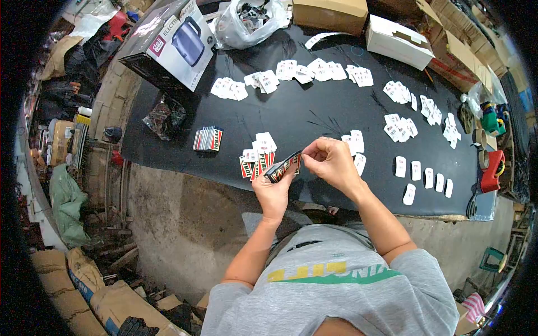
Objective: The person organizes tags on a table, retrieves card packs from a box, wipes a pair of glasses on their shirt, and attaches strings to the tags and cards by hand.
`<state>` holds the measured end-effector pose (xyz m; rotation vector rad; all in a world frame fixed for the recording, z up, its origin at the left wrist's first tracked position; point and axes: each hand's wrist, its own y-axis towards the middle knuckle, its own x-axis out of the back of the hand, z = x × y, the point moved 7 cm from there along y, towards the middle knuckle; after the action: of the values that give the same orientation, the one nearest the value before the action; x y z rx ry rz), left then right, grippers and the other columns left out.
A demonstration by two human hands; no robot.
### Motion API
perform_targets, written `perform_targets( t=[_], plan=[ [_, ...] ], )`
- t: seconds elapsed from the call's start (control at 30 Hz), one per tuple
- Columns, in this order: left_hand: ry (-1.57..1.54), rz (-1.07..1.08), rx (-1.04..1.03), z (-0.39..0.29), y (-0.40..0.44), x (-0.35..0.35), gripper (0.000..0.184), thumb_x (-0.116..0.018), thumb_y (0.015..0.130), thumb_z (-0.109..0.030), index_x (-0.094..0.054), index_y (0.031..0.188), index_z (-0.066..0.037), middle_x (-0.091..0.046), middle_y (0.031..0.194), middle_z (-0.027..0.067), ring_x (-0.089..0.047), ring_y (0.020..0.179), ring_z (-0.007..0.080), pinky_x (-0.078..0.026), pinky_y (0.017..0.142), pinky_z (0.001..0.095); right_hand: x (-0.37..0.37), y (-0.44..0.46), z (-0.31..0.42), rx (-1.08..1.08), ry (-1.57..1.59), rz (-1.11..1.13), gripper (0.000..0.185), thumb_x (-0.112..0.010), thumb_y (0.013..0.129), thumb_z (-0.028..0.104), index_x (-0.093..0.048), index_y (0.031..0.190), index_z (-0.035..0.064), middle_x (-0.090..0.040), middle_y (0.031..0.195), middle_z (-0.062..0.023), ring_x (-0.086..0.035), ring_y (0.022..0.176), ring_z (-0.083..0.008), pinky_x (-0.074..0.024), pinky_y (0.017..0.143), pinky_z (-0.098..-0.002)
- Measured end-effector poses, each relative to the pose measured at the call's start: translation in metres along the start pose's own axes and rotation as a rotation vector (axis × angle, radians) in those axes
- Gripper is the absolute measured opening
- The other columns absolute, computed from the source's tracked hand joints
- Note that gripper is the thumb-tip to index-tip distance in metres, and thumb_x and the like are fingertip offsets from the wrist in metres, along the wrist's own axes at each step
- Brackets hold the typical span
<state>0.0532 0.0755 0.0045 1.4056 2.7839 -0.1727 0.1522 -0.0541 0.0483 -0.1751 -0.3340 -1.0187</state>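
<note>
Close to the table's front edge, my left hand is closed around a dark printed card with red and white marks. My right hand has thumb and forefinger pinched at the right edge of that card; the exact grip is partly hidden. Beside my left hand lie overlapping red-and-white PETROL cards with white labels on top. Further left stands a neat stack of PETROL cards. Some white labels lie just behind my right hand.
The black table carries several piles of white labels along its back and right side. A kettle box, a plastic bag and a white box stand behind. A red tape dispenser sits at the right edge.
</note>
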Motion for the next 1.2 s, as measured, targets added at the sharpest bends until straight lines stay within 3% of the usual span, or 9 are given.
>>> perform_targets(
  t=[0.1, 0.17, 0.33, 0.43, 0.57, 0.7, 1.0, 1.13, 1.2],
  plan=[
    [0.136, -0.001, -0.127, -0.015, -0.002, -0.002, 0.013, -0.070, 0.079, 0.003, -0.070, 0.092, 0.003, -0.070, 0.086, 0.0043, -0.063, 0.077, 0.0079, -0.051, 0.071, 0.0231, -0.002, 0.000, -0.004, -0.084, 0.124, 0.006, 0.012, -0.067, 0.080, 0.006, -0.066, 0.081, -0.0051, -0.062, 0.068, -0.0086, -0.063, 0.061, -0.0134, -0.0509, 0.055, -0.0253],
    [0.231, 0.000, -0.303, -0.022, 0.000, 0.001, 0.019, -0.067, 0.077, 0.007, -0.070, 0.095, 0.001, -0.072, 0.093, 0.0084, -0.067, 0.085, 0.0134, -0.051, 0.077, 0.0248, -0.009, 0.002, -0.015, -0.239, 0.624, 0.040, 0.015, -0.067, 0.084, 0.010, -0.067, 0.084, -0.0054, -0.065, 0.073, -0.0097, -0.066, 0.066, -0.0153, -0.0535, 0.057, -0.0251],
    [0.399, 0.069, -0.577, -0.050, -0.001, -0.003, 0.028, -0.066, 0.072, 0.011, -0.071, 0.095, -0.003, -0.070, 0.099, 0.0109, -0.067, 0.094, 0.0191, -0.051, 0.086, 0.0302, -0.006, 0.014, -0.003, -0.238, 0.499, 0.276, 0.020, -0.066, 0.087, 0.014, -0.068, 0.092, -0.0053, -0.068, 0.083, -0.0134, -0.068, 0.070, -0.0160, -0.0557, 0.061, -0.0254],
    [0.483, 0.094, -0.695, -0.059, -0.002, -0.008, 0.028, -0.065, 0.070, 0.011, -0.070, 0.094, -0.002, -0.070, 0.099, 0.0135, -0.068, 0.094, 0.0240, -0.052, 0.083, 0.0312, -0.003, 0.024, 0.005, -0.212, 0.333, 0.309, 0.020, -0.068, 0.084, 0.017, -0.070, 0.082, -0.0036, -0.066, 0.069, -0.0089, -0.064, 0.059, -0.0127, -0.0518, 0.052, -0.0241],
    [0.289, 0.038, -0.419, -0.040, 0.006, 0.001, 0.020, -0.066, 0.076, 0.006, -0.070, 0.094, -0.001, -0.071, 0.090, 0.0086, -0.067, 0.083, 0.0141, -0.051, 0.077, 0.0266, 0.009, 0.045, 0.024, -0.114, 0.169, 0.172, 0.020, -0.068, 0.086, 0.019, -0.066, 0.084, -0.0012, -0.058, 0.065, 0.0010, -0.055, 0.055, -0.0042, -0.0372, 0.047, -0.0191],
    [0.200, -0.032, -0.181, -0.018, 0.003, 0.017, 0.011, -0.069, 0.081, 0.000, -0.070, 0.092, 0.002, -0.071, 0.082, 0.0032, -0.061, 0.074, 0.0044, -0.049, 0.070, 0.0225, -0.007, 0.078, 0.030, -0.037, 0.270, 0.177, 0.019, -0.063, 0.089, 0.018, -0.063, 0.087, -0.0012, -0.063, 0.070, -0.0027, -0.059, 0.056, -0.0068, -0.0418, 0.048, -0.0189],
    [0.074, -0.175, 0.021, 0.001, -0.007, 0.074, 0.014, -0.068, 0.082, -0.001, -0.067, 0.095, 0.003, -0.068, 0.091, 0.0073, -0.065, 0.076, 0.0109, -0.057, 0.063, 0.0257, -0.089, 0.131, -0.019, -0.203, 0.347, 0.121, 0.014, -0.062, 0.085, 0.006, -0.062, 0.083, -0.0081, -0.065, 0.065, -0.0132, -0.067, 0.053, -0.0191, -0.0522, 0.043, -0.0295],
    [0.096, -0.296, -0.014, -0.009, -0.010, 0.086, 0.017, -0.068, 0.083, -0.004, -0.066, 0.099, 0.002, -0.069, 0.093, 0.0076, -0.066, 0.077, 0.0112, -0.057, 0.064, 0.0260, -0.068, 0.127, -0.015, -0.050, 0.159, 0.055, 0.021, -0.069, 0.079, 0.009, -0.064, 0.089, -0.0085, -0.067, 0.072, -0.0187, -0.068, 0.059, -0.0239, -0.0544, 0.056, -0.0335],
    [-0.011, -0.284, 0.085, -0.010, -0.010, 0.086, 0.021, -0.068, 0.084, -0.006, -0.064, 0.104, 0.001, -0.069, 0.095, 0.0093, -0.067, 0.082, 0.0137, -0.057, 0.067, 0.0265, -0.035, 0.122, -0.012, 0.258, -0.310, -0.131, 0.027, -0.075, 0.072, 0.013, -0.066, 0.091, -0.0035, -0.068, 0.081, -0.0172, -0.068, 0.074, -0.0272, -0.0528, 0.065, -0.0354]
  ],
)
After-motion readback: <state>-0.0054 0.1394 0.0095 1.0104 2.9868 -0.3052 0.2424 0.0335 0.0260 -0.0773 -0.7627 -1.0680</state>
